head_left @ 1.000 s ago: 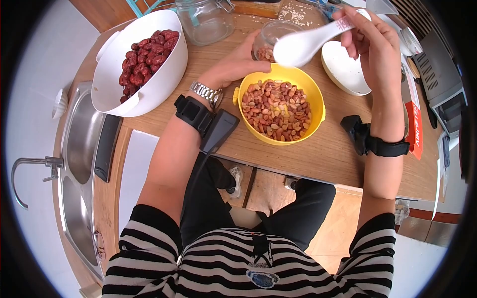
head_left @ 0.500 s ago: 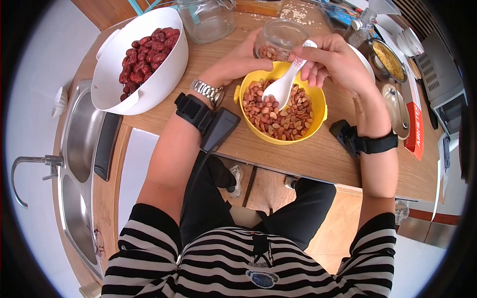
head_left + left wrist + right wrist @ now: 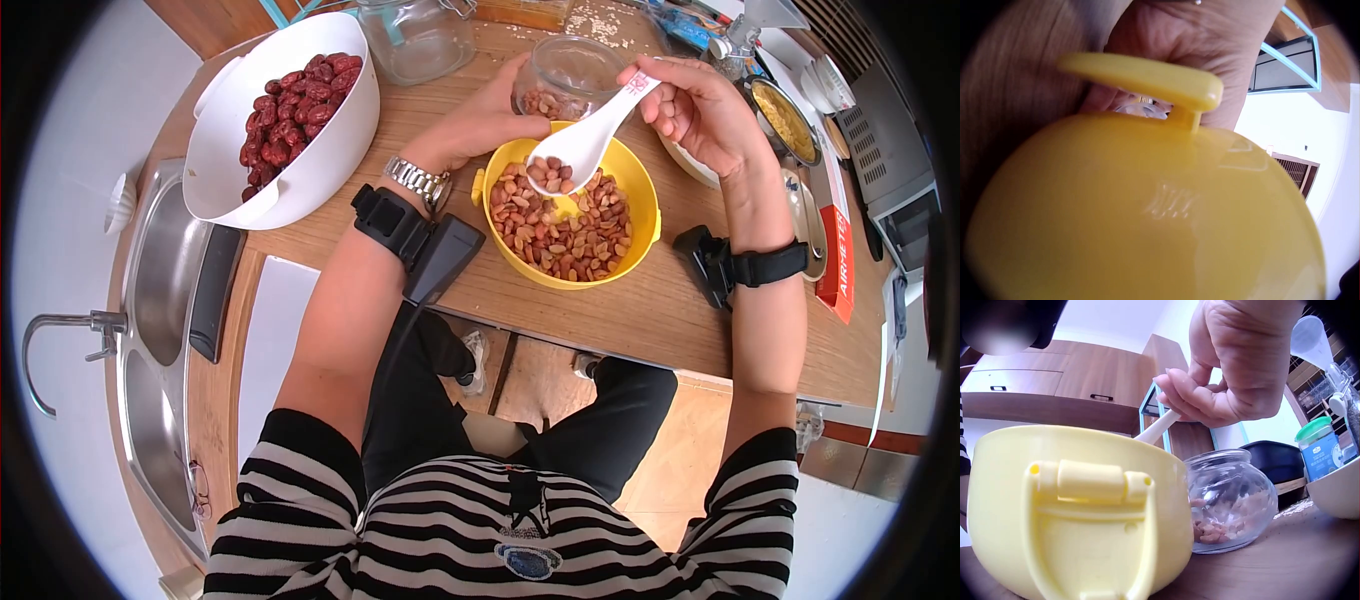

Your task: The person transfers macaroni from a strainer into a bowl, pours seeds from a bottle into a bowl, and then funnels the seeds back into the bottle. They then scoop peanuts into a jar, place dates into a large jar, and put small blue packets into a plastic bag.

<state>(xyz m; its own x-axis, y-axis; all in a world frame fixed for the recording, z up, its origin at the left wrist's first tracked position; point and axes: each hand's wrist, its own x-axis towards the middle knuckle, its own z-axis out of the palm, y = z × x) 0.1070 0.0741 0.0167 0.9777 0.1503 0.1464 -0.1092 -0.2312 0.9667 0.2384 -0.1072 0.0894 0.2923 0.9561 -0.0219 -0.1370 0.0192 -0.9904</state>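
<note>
"AIRMETE" on red box [image 3: 836, 262], last letter unclear; red characters on spoon handle [image 3: 638, 87] illegible

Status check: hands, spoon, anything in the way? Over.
Right hand holds spoon, peanuts aboard, at yellow bowl. Left hand beside small glass jar, grip unclear. Nothing seen blocking spoon.

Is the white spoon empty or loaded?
Loaded: the head view shows several peanuts in the scoop of the white spoon.

yellow bowl [image 3: 1147, 237] – glossy plastic; round jar [image 3: 1235, 497] – smooth glass
</note>
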